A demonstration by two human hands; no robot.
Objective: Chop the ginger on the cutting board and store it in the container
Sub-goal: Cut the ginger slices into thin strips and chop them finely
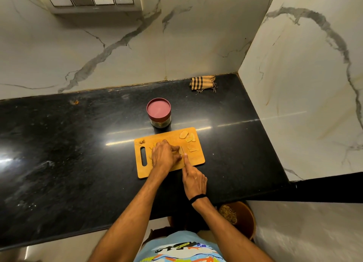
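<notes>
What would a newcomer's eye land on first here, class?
The orange cutting board at the middle of the black counter, where the left hand holds ginger and the right hand holds a knife to it. Behind the board stands the red-lidded container; a checked cloth lies in the far corner.

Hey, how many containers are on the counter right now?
1: the red-lidded jar stands just behind the cutting board, lid on. More may sit beyond the frame's left edge.
</notes>
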